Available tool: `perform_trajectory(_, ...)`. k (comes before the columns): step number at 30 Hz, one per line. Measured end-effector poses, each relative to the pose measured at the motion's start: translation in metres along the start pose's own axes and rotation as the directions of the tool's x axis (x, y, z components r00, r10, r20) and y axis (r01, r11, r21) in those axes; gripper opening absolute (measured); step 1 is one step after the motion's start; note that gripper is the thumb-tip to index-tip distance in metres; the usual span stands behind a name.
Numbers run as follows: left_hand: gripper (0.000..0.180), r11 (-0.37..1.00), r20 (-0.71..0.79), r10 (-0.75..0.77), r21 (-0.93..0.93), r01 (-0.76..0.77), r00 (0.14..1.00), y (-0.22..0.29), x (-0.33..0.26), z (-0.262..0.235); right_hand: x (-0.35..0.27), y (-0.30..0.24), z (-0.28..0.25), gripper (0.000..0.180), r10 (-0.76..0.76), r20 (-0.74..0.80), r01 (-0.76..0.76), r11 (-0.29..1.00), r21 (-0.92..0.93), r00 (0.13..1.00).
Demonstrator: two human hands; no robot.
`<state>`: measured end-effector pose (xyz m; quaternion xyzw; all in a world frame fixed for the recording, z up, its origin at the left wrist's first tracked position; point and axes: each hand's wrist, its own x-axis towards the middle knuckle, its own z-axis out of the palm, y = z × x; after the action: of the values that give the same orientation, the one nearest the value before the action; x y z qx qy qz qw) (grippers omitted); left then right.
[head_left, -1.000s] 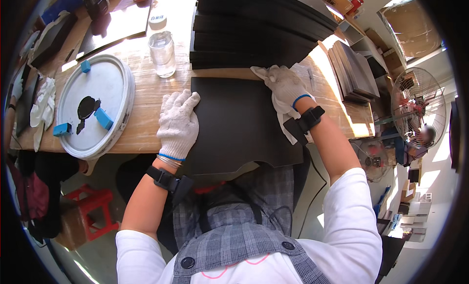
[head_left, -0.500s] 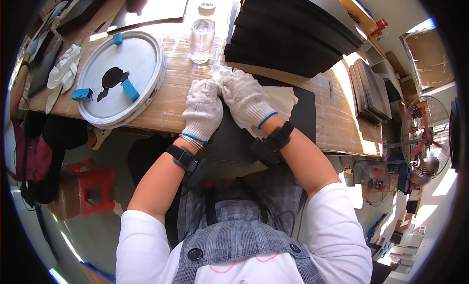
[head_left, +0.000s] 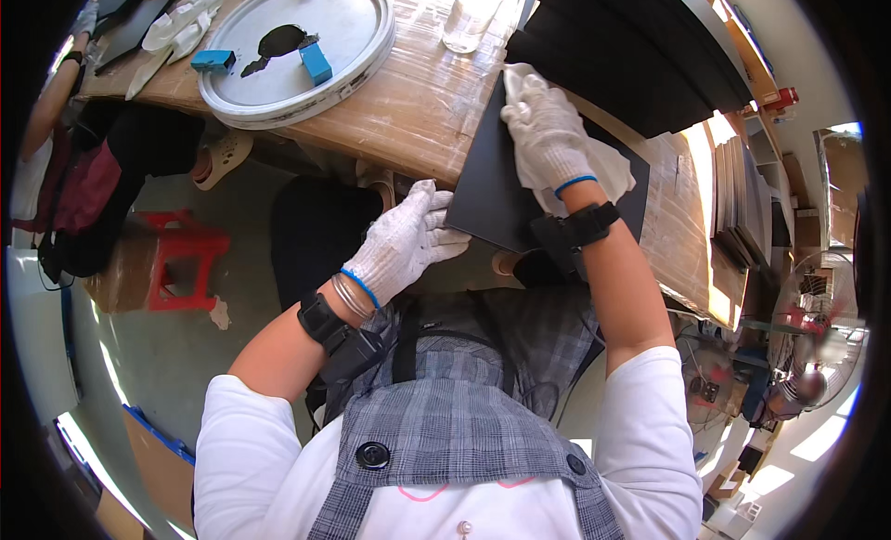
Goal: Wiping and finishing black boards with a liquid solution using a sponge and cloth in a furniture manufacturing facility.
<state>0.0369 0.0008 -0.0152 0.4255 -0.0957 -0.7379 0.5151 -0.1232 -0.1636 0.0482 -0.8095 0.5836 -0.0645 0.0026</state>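
A flat black panel lies on the table and juts over its near edge. My right hand, in a white knit glove, is closed on a white cloth and presses it against the panel's far part; some of the cloth spreads out under the palm and wrist. My left hand, gloved the same way, is off the table beside the panel's near left corner. Its fingers are stretched out with nothing in them, and whether the fingertips touch the panel's edge I cannot tell.
A round white turntable with blue blocks stands at the left. Beyond the panel are a clear bottle and a stack of black panels. More boards lean at the right, near a fan. Red stool at left.
My hands, together on the cloth before, are now apart. The left has come back toward me, its fingers opened; the right has moved rightward with the cloth. The view has shifted and the panel looks turned.
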Motion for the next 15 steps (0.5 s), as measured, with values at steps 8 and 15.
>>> perform_trajectory(8,0.067,0.946,0.172,-0.057,-0.306,0.108,0.983,-0.004,-0.015,0.019,-0.138,0.007,-0.008,0.036,-0.631,-0.036,0.627,0.759,0.176,0.775)
perform_trajectory(15,0.042,0.977,0.112,-0.014,-0.209,0.038,0.994,-0.005,-0.015,0.034,-0.229,0.153,-0.028,0.032,-0.091,-0.111,0.085,0.995,-0.060,0.990)
